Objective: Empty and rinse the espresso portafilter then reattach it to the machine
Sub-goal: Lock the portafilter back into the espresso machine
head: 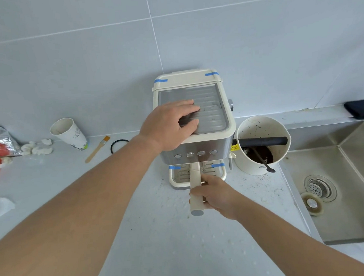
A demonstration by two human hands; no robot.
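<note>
Hands at work on a countertop espresso machine (194,124), seen from the head camera looking down over both forearms. The left hand (169,125) lies palm-down and flat on the ribbed metal tray on top of the machine, fingers spread and gripping nothing; it appears placed there to brace the body against the twisting force at the front. The right hand (217,196) is wrapped around the cream handle of the portafilter (195,186), fingers curled closed over it from the right side, with the grey end cap of the handle poking out just below the fist. The handle runs straight back from the grip toward the machine and passes under the row of buttons, above the drip tray (179,176); the basket end is hidden beneath the machine's front, so whether it is locked in, coming out or going in cannot be told.

Just right of the machine stands a knock box (262,143) holding dark spent grounds and a spoon (263,160), and beyond it a steel sink (350,191) — both within easy reach for emptying and rinsing. Scattered grounds and water droplets speckle the counter (161,235). A paper cup (69,133), a small brush (97,149) and a foil bag (0,138) sit well apart to the left.
</note>
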